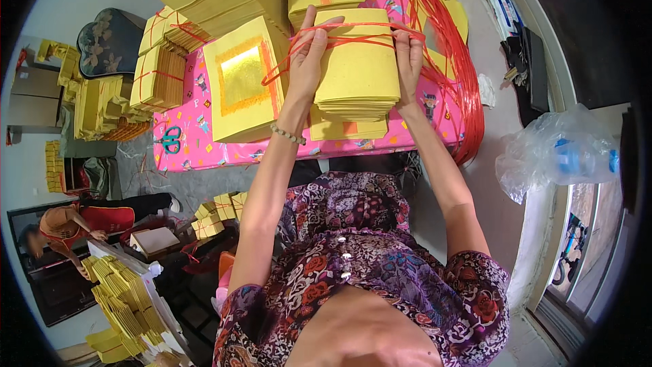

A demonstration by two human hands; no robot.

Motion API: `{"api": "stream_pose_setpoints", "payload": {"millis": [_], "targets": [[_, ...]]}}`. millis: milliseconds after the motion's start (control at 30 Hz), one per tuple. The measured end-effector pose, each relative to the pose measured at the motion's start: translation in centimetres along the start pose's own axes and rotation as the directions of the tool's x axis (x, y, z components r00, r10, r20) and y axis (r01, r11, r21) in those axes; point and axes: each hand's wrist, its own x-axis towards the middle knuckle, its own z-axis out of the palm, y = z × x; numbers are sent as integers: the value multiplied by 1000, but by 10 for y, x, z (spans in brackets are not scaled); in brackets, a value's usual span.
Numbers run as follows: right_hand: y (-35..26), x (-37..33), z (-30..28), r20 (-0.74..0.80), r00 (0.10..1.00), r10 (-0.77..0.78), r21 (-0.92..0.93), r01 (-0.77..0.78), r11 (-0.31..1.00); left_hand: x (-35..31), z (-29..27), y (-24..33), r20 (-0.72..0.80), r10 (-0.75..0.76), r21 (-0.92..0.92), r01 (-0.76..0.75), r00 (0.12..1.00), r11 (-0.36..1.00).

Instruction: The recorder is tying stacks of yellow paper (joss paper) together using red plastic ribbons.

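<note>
A thick stack of yellow paper sheets [356,81] lies in front of me on the table, with red plastic string [367,26] running across its upper part. At the stack's left side, my left hand [307,64] is closed on the string, index finger pointing up; a loose loop hangs out left of it. My right hand [408,61] pinches the string at the right edge, its fingers bent against the stack. Just left stands another yellow stack [243,81] with a gold foil square. Part of a further yellow stack [346,129] shows beneath the one between my hands.
A pink patterned cloth [204,153] covers the table. Green-handled scissors [171,140] lie at its left corner. Long red strands [468,109] hang over the right side. Tall yellow stacks [217,0] stand behind. At the lower left, a person in a red vest [109,219] works near more bundles.
</note>
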Motion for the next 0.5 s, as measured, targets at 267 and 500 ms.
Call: {"api": "stream_pose_setpoints", "payload": {"millis": [267,500], "targets": [[4,4,-6,-3,1000,3,-65,-3,998,1,0,-4,-27,25,11,-25,999,1000],[-8,13,-21,90,984,-154,-175,168,970,0,-5,14,11,-19,125,17,1000,992]]}}
